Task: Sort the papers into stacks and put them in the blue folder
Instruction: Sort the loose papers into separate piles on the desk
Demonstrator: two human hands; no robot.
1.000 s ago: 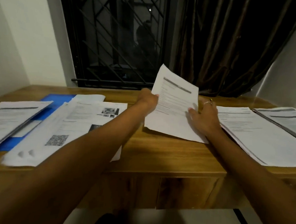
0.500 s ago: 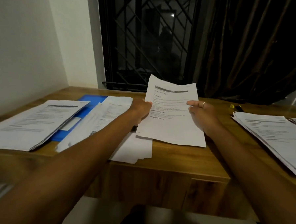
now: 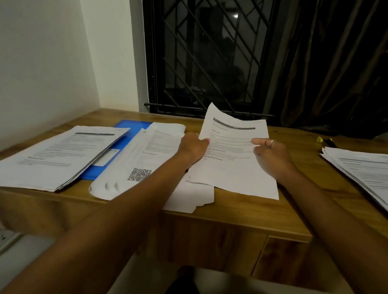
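While the sorting is clearly under way, nothing that I can see has gone into the blue folder (image 3: pixel 102 168) yet. It lies flat on the left part of the worktop (image 3: pixel 241 213), and only a strip of blue shows between the papers lying over it. I cannot tell whether it is open or closed.

I count three piles. A left stack (image 3: pixel 53 157) rests partly on the folder's left side. A looser middle pile (image 3: pixel 147 153), topped by a page with a square code, overlaps its right side. A right stack (image 3: pixel 366 178) sits well apart at the right edge of the worktop. A few loose sheets (image 3: pixel 190 198) poke out under my left forearm at the near edge, so I judge some papers are unsorted.

One sheet (image 3: pixel 232 162) is in hand, raised and tilted toward me above the middle of the worktop. My left grip (image 3: pixel 193 148) pinches its left edge with the thumb on the printed face. My right grip (image 3: pixel 272 156) holds the right edge with a ringed finger laid across the front; it is blurred, and the fingers behind the page are hidden.

By my reckoning, what is left is to place this sheet on its matching pile, clear the loose ones, lift the papers off the folder, and load the stacks inside. I'd call it roughly the middle of the job.
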